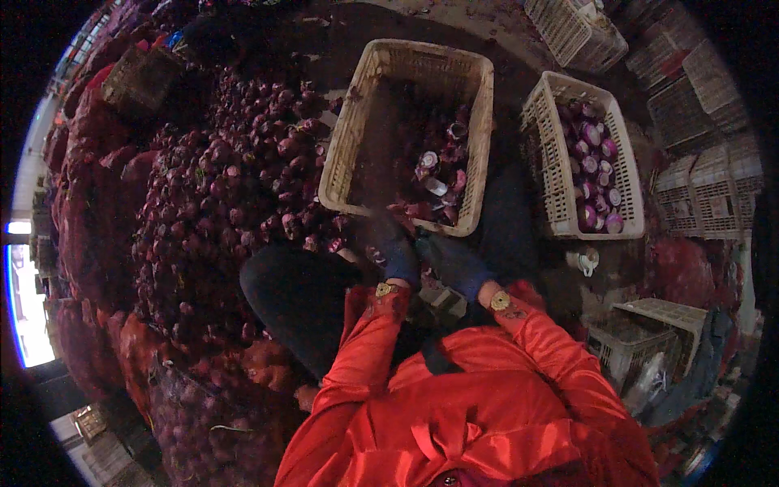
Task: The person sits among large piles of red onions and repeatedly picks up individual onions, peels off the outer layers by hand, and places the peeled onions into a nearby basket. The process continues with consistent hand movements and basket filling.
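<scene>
Both my hands are in dark gloves with blue cuffs, between my knees at the near edge of a large plastic crate (331, 176). My left hand (389, 243) is blurred and dim; its fingers and anything in them cannot be made out. Close beside it, my right hand (441, 252) is also too dark to read. Inside the large crate lie dark onion skins and a cut red onion (429, 160). Left of it spreads a big heap of unpeeled red onions (231, 176). A narrower crate at the right holds peeled and trimmed red onions (590, 164).
Filled mesh sacks (91, 213) line the left side. More plastic crates (706, 189) are stacked at the right, with another crate (572, 33) at the top. A low crate (633, 347) stands near my right side. A small white object (588, 263) lies below the narrower crate.
</scene>
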`<action>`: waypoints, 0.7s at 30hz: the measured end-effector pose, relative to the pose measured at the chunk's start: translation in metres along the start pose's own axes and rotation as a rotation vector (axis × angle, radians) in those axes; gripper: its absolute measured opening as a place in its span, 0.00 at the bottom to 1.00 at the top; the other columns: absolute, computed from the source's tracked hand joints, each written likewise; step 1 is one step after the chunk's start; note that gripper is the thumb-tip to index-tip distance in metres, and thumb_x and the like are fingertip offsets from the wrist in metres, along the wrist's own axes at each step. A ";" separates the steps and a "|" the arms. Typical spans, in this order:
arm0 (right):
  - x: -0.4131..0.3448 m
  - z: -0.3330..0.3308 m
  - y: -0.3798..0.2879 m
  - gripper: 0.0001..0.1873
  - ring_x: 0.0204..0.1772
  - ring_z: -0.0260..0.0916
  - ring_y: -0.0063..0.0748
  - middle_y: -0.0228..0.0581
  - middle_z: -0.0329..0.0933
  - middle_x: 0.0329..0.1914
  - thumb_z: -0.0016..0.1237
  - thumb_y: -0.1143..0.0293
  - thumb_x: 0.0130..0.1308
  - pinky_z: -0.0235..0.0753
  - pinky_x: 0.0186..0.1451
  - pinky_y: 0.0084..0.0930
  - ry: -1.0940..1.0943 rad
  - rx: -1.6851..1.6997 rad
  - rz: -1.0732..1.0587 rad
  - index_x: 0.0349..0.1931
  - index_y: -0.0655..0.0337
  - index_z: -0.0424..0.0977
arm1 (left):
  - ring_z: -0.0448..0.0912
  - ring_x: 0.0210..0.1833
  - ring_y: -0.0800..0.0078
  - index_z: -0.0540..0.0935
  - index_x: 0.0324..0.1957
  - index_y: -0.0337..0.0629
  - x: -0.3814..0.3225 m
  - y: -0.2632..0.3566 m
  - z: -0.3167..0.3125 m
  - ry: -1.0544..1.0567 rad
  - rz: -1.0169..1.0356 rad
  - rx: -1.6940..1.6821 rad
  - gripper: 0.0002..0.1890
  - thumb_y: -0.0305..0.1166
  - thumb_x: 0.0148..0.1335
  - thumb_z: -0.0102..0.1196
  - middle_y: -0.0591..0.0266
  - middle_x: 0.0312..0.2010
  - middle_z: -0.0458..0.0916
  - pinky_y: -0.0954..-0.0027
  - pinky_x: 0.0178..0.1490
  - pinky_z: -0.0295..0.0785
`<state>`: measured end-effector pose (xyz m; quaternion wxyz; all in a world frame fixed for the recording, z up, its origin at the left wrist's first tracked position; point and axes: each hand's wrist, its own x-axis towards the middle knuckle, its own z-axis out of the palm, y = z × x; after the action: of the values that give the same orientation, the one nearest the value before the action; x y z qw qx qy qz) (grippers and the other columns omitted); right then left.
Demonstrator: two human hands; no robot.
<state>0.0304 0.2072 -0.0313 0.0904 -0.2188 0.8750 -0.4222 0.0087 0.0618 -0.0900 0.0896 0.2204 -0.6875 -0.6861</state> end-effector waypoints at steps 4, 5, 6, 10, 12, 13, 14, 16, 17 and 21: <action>0.025 0.012 0.023 0.25 0.62 0.75 0.55 0.55 0.76 0.61 0.45 0.70 0.71 0.74 0.66 0.45 -0.067 -0.322 -0.135 0.68 0.64 0.68 | 0.76 0.42 0.65 0.78 0.52 0.40 0.013 -0.029 -0.003 -0.071 0.053 -0.060 0.32 0.63 0.76 0.42 0.59 0.43 0.77 0.59 0.46 0.75; 0.032 0.004 0.008 0.25 0.62 0.75 0.54 0.56 0.76 0.61 0.45 0.71 0.70 0.74 0.66 0.45 -0.171 -0.227 -0.001 0.68 0.64 0.68 | 0.77 0.42 0.66 0.78 0.53 0.40 0.012 -0.029 -0.009 -0.082 0.091 -0.045 0.33 0.64 0.75 0.43 0.59 0.43 0.77 0.59 0.46 0.75; 0.034 -0.005 -0.001 0.26 0.63 0.75 0.54 0.57 0.75 0.61 0.45 0.72 0.70 0.74 0.67 0.45 -0.262 -0.139 0.150 0.68 0.65 0.67 | 0.77 0.41 0.66 0.79 0.53 0.41 0.001 -0.001 -0.006 -0.101 0.174 0.043 0.32 0.64 0.75 0.43 0.60 0.42 0.78 0.60 0.45 0.75; 0.016 0.003 0.011 0.22 0.62 0.75 0.55 0.59 0.76 0.60 0.43 0.70 0.74 0.74 0.66 0.46 -0.140 0.150 0.020 0.66 0.65 0.70 | 0.79 0.37 0.68 0.83 0.49 0.46 -0.001 0.014 -0.009 -0.047 -0.126 -0.263 0.29 0.63 0.75 0.45 0.65 0.35 0.79 0.62 0.43 0.78; 0.010 0.007 0.012 0.20 0.62 0.75 0.57 0.59 0.77 0.60 0.40 0.69 0.77 0.73 0.66 0.46 -0.103 0.409 0.211 0.64 0.65 0.72 | 0.79 0.35 0.69 0.84 0.47 0.47 -0.013 0.065 -0.001 0.005 -0.463 -0.456 0.28 0.62 0.75 0.46 0.68 0.33 0.80 0.62 0.43 0.78; 0.008 0.015 0.025 0.19 0.61 0.75 0.57 0.59 0.77 0.60 0.39 0.68 0.78 0.73 0.66 0.45 -0.029 0.301 0.116 0.64 0.65 0.72 | 0.79 0.35 0.69 0.84 0.47 0.48 -0.012 0.078 0.002 0.002 -0.511 -0.515 0.27 0.61 0.75 0.47 0.68 0.33 0.80 0.62 0.42 0.79; 0.004 0.029 0.057 0.19 0.61 0.75 0.57 0.58 0.77 0.60 0.37 0.67 0.79 0.72 0.66 0.45 0.063 0.184 0.035 0.63 0.65 0.73 | 0.79 0.35 0.69 0.84 0.47 0.49 -0.011 0.090 0.015 -0.024 -0.567 -0.570 0.26 0.61 0.75 0.47 0.69 0.33 0.81 0.63 0.42 0.79; 0.007 0.040 0.076 0.20 0.63 0.74 0.54 0.58 0.77 0.62 0.36 0.65 0.81 0.71 0.68 0.42 0.103 0.085 0.003 0.63 0.67 0.72 | 0.79 0.35 0.70 0.84 0.47 0.49 0.014 0.033 0.018 -0.052 -0.413 -0.645 0.25 0.60 0.76 0.47 0.69 0.34 0.81 0.63 0.41 0.78; 0.006 0.040 0.077 0.21 0.66 0.73 0.52 0.57 0.76 0.64 0.35 0.64 0.82 0.69 0.70 0.39 0.063 0.096 0.066 0.65 0.68 0.71 | 0.80 0.35 0.70 0.84 0.47 0.49 0.018 0.000 0.014 -0.079 -0.315 -0.547 0.25 0.60 0.75 0.47 0.68 0.35 0.82 0.63 0.41 0.79; 0.022 0.057 0.059 0.24 0.67 0.72 0.45 0.52 0.76 0.65 0.36 0.58 0.83 0.67 0.72 0.37 0.002 0.171 0.099 0.67 0.68 0.70 | 0.82 0.39 0.69 0.84 0.50 0.50 0.045 -0.087 -0.040 -0.169 -0.012 -0.321 0.25 0.60 0.75 0.47 0.67 0.38 0.85 0.62 0.42 0.80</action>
<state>0.0119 0.1897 -0.1119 0.1288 -0.1666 0.8456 -0.4905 0.0016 0.0098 -0.1816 0.0615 0.1490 -0.5727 -0.8037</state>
